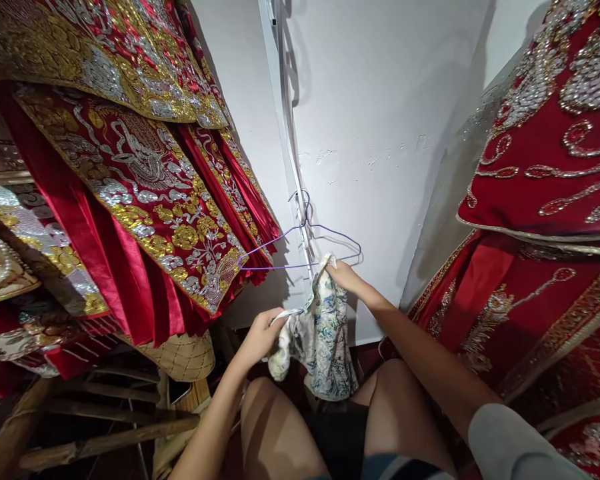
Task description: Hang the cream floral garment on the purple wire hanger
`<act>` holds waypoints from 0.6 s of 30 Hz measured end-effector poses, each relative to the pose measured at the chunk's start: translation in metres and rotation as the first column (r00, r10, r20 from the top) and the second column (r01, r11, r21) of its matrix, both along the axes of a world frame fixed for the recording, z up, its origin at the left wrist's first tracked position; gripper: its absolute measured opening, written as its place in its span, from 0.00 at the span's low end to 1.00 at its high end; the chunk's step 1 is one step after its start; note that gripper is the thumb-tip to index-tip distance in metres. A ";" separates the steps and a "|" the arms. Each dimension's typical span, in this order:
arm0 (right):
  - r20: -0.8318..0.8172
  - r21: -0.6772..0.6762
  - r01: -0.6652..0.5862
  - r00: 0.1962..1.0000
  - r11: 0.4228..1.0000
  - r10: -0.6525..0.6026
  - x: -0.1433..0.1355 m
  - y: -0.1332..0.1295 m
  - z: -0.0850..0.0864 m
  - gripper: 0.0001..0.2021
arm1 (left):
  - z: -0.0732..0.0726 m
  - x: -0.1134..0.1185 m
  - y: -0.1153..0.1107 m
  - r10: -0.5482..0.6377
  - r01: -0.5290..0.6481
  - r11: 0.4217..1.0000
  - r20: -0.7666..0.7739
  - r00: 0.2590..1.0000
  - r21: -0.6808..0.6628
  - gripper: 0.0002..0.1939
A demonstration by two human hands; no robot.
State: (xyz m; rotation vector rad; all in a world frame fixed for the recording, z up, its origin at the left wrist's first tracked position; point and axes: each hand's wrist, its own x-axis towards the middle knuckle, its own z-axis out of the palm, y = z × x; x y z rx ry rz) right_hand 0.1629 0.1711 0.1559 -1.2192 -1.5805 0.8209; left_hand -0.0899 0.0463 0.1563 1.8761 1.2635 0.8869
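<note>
A small white garment (325, 340) with a blue and green floral print hangs between my two hands, above my knees. My left hand (267, 330) pinches its upper edge on the left. My right hand (343, 275) grips the raised corner at its top right, with some fingers hidden by the cloth. Just beyond the garment, a thin purple wire hanger (285, 268) hangs by its hook from a white metal strip (286, 113) on the wall. The hanger's bottom bar passes close to the garment's raised corner; whether they touch, I cannot tell.
Red costumes with gold and silver embroidery (145, 160) hang at the left. Another red beaded costume (545, 180) fills the right side. At the lower left are a wooden frame (110, 437) and a tan quilted item (183, 357). A white wall (380, 120) stands behind.
</note>
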 end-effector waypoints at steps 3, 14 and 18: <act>0.025 0.054 0.053 0.998 0.997 -0.055 0.011 -0.014 -0.009 0.08 | 0.010 -0.014 -0.004 -0.084 0.078 0.989 -0.039 0.996 -0.122 0.22; 0.082 0.217 0.220 0.967 0.951 -0.243 0.056 -0.051 0.029 0.12 | 0.052 -0.032 0.046 0.348 -0.181 0.918 -0.496 0.795 0.353 0.08; 0.029 0.166 0.205 0.977 0.965 -0.212 0.042 -0.057 0.025 0.12 | 0.076 -0.017 0.069 0.359 -0.179 0.854 -0.305 0.882 0.488 0.08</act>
